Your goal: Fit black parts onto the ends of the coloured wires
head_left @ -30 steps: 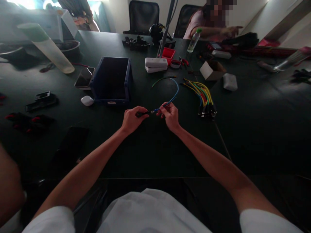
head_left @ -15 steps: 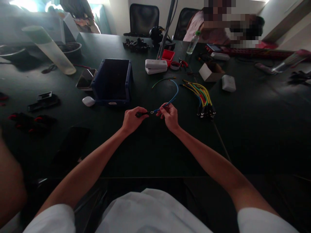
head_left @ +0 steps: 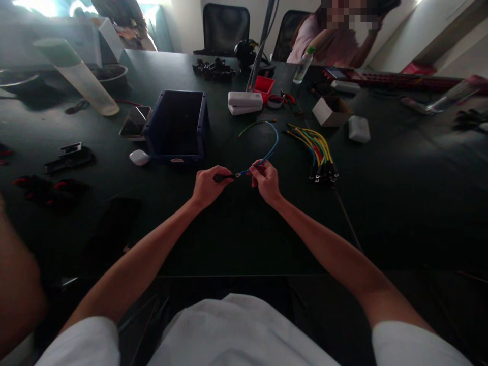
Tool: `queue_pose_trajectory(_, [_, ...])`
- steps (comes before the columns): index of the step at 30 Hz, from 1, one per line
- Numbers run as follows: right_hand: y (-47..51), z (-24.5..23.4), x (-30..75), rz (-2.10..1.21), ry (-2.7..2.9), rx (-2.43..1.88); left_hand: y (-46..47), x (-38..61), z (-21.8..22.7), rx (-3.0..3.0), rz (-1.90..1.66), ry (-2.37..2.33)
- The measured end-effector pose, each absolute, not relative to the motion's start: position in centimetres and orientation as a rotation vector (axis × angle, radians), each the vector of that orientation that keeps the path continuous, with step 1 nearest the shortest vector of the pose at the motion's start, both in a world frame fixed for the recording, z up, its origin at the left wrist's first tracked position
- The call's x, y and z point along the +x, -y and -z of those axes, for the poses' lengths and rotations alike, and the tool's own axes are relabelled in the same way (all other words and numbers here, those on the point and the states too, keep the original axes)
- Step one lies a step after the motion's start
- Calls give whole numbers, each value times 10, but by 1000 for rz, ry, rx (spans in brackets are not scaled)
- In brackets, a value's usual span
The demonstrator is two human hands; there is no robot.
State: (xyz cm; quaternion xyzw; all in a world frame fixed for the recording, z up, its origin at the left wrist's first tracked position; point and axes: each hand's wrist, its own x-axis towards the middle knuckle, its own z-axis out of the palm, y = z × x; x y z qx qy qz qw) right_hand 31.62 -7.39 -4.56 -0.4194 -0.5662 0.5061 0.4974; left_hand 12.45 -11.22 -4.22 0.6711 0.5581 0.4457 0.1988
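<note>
My left hand [head_left: 206,185] is closed in a pinch on a small black piece [head_left: 220,177] held just above the dark table [head_left: 244,234]. My right hand [head_left: 265,182] is closed on a blue wire [head_left: 273,148] near its end, where a small metal ring terminal [head_left: 238,175] points at the black piece. The wire arcs away from my fingers toward the far side. A bundle of yellow, green, red and blue wires [head_left: 318,150] with black ends lies to the right of my right hand. A single green wire [head_left: 254,125] lies beyond the blue one.
A dark blue bin [head_left: 177,125] stands beyond my left hand, with a phone [head_left: 134,122] and a white oval object [head_left: 138,157] beside it. White boxes [head_left: 244,101], a red box [head_left: 264,86], a cardboard box [head_left: 331,111] and a bottle [head_left: 303,65] lie further back. A person sits across the table at the far right.
My hands stay nearly still with the wire and black piece between them. The person across the table has raised an arm toward the head.
</note>
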Motion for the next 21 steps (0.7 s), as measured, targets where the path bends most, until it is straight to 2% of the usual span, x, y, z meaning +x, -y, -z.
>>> queue_pose_trajectory(21, [71,52,316,-1211,1383,-969,112,125,45,1913,-1280,-1550])
